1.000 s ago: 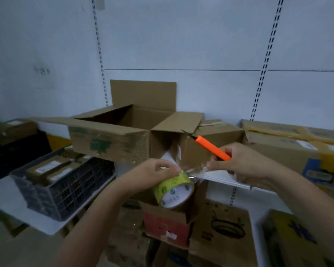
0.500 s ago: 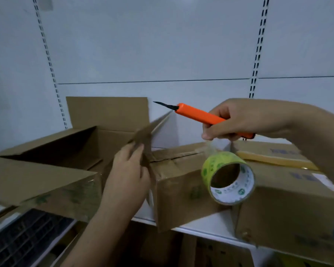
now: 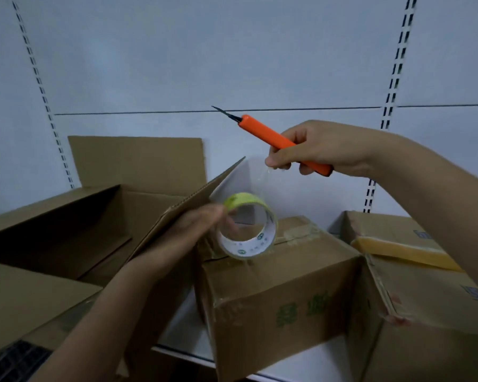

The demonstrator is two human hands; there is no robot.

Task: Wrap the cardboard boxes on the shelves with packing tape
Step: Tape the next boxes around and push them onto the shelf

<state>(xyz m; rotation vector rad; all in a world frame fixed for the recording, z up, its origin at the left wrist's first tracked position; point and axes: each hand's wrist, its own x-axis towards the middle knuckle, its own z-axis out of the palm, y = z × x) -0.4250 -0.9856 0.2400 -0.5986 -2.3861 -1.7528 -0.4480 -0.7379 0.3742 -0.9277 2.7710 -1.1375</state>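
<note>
Against a white slotted wall (image 3: 260, 51), the right hand (image 3: 329, 146) grips an orange knife (image 3: 273, 139) and pinches clear tape from the roll (image 3: 249, 227), which the blurred left hand (image 3: 188, 235) reaches, grip unclear, beside an open box's flap (image 3: 204, 188).

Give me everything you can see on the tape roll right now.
The tape roll is clear packing tape on a white cardboard core with small green marks, its outer wrap yellow-green. It stands on edge, open centre facing the camera, above the top of the closed middle box. The left hand touches its left rim. A clear strip runs up to the right hand, which pinches its end while gripping the orange knife.
</note>
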